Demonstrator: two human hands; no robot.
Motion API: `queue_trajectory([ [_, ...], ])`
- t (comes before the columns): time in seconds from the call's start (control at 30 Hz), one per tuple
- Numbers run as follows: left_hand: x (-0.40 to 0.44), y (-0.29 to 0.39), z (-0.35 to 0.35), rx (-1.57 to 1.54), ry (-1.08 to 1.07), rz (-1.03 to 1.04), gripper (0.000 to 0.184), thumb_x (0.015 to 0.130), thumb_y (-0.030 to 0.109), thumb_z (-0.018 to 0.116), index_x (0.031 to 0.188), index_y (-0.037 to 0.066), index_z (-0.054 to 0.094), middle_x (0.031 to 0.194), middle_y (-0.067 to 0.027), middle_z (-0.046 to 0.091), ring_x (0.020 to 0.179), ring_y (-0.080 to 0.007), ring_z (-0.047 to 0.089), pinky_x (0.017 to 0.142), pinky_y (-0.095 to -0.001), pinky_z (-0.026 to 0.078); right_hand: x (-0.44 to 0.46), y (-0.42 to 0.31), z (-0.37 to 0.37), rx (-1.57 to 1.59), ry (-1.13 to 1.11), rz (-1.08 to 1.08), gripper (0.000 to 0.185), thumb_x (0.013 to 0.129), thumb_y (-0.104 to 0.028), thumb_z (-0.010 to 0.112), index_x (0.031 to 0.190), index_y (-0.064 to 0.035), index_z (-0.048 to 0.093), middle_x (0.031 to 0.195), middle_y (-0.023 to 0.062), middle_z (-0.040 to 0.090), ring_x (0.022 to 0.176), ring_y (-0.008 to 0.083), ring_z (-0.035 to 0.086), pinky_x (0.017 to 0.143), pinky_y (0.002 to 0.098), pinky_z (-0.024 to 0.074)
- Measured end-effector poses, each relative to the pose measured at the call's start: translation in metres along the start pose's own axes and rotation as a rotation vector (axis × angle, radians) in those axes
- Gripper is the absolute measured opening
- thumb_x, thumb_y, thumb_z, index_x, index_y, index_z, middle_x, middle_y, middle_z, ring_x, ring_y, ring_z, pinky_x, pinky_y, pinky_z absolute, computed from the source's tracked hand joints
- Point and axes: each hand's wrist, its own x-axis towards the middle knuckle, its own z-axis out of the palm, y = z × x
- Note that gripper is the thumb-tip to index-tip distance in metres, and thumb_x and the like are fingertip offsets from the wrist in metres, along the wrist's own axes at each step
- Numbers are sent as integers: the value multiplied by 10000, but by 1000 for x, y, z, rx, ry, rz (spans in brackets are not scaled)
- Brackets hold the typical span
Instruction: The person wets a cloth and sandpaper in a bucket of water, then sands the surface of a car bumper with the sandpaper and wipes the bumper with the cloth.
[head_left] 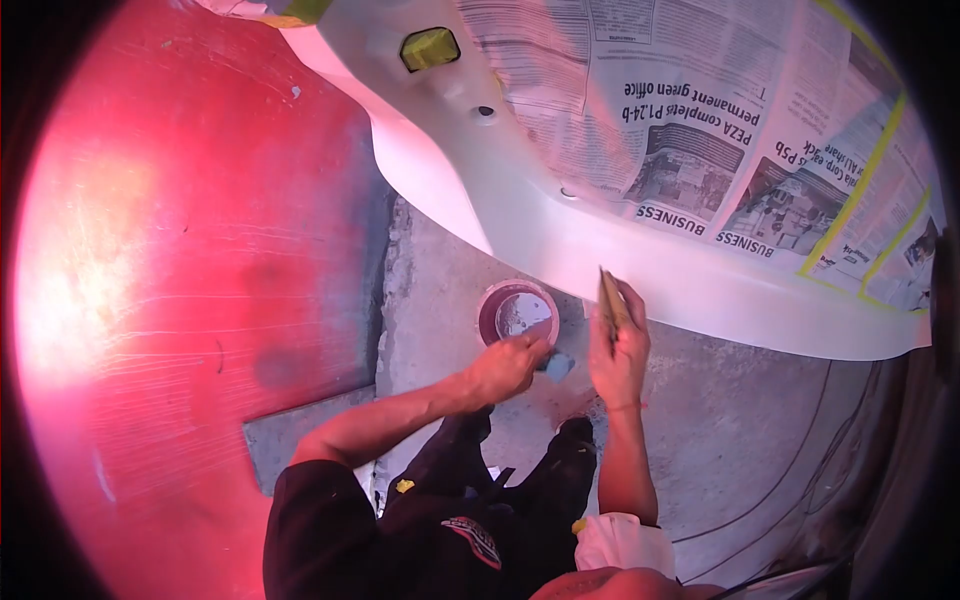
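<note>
My left hand (505, 370) is closed over the near rim of a round tub (485, 318) with cloudy liquid in it. A small blue-grey pad (557, 367) pokes out beside its fingers; whether it is sponge or cloth I cannot tell. Just right of the tub, my right hand (620, 350) grips a folded brown sheet (613, 300) that looks like sandpaper, its tip pointing up. That tip comes close to the lower edge of a white-painted body panel (560, 245); contact is unclear.
Newspaper (600, 100) held by yellow masking tape (850, 225) covers the area behind the panel. A scratched red surface (190, 280) fills the left side. A flat grey board (300, 430) lies near my left arm. Dark cables (800, 470) run across the concrete floor (720, 420).
</note>
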Motion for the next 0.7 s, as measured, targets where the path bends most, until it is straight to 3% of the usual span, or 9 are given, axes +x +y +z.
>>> queue_trajectory([
  [0.03, -22, -6, 17, -64, -27, -100, 174, 863, 85, 544, 1022, 18, 569, 948, -228, 625, 893, -407, 633, 791, -486, 512, 15, 3, 23, -122, 7, -133, 436, 850, -64, 625, 1286, -59, 612, 1291, 129, 553, 1067, 333, 565, 922, 405, 474],
  [0.07, -46, -12, 34, -131, -55, -203, 161, 883, 100, 526, 1021, 21, 555, 960, -242, 620, 886, -426, 629, 776, -507, 508, 30, 0, 45, -213, -31, -165, 448, 822, -65, 630, 1269, -56, 625, 1313, 122, 544, 1118, 362, 509, 977, 440, 428],
  [0.2, -131, -33, 80, -308, -88, -575, 261, 990, 238, 466, 1061, 2, 553, 953, -267, 636, 916, -466, 618, 790, -540, 484, 54, -4, 130, -316, 54, -261, 450, 851, -193, 644, 1258, -6, 608, 1337, 100, 527, 1089, 333, 479, 960, 444, 412],
  [0.3, -162, -38, 81, -411, -207, -657, 332, 1001, 307, 461, 1069, 1, 568, 958, -258, 642, 934, -451, 621, 803, -498, 489, 70, -56, 163, -347, 136, -269, 457, 872, -238, 638, 1261, -2, 603, 1329, 86, 522, 1066, 313, 468, 935, 452, 412],
  [0.43, -151, -42, 49, -341, -106, -611, 341, 998, 324, 474, 1004, 4, 592, 991, -270, 646, 954, -453, 621, 820, -517, 485, 109, -101, 169, -312, 193, -403, 458, 887, -268, 629, 1271, -19, 599, 1322, 63, 513, 1062, 295, 455, 896, 461, 411],
  [0.5, -138, -47, 29, -323, -53, -586, 349, 994, 326, 488, 1061, 3, 600, 993, -258, 651, 953, -442, 623, 821, -500, 488, 96, -83, 157, -383, 123, -420, 443, 918, -312, 593, 1275, -51, 608, 1316, 13, 533, 1027, 288, 466, 882, 442, 411],
  [0.57, -113, -30, -23, -332, 45, -516, 306, 979, 278, 544, 1148, 31, 607, 877, -214, 661, 868, -361, 662, 762, -438, 516, 70, -46, 144, -445, 74, -392, 413, 937, -302, 567, 1258, -48, 623, 1322, 10, 548, 1020, 290, 476, 888, 437, 413],
  [0.63, -84, 16, -105, -451, 35, -529, 318, 937, 225, 613, 1173, 13, 606, 987, -220, 638, 908, -396, 632, 789, -438, 510, 53, -38, 123, -480, -16, -304, 388, 942, -286, 556, 1236, -47, 640, 1301, 14, 582, 1032, 298, 491, 891, 435, 416],
  [0.7, -62, 38, -152, -20, 320, -99, 290, 883, 158, 664, 1136, 17, 639, 1118, -187, 620, 927, -333, 638, 790, -420, 512, 43, -21, 104, -453, -24, -246, 374, 951, -274, 546, 1227, -41, 645, 1279, 36, 599, 1024, 309, 506, 894, 437, 420],
])
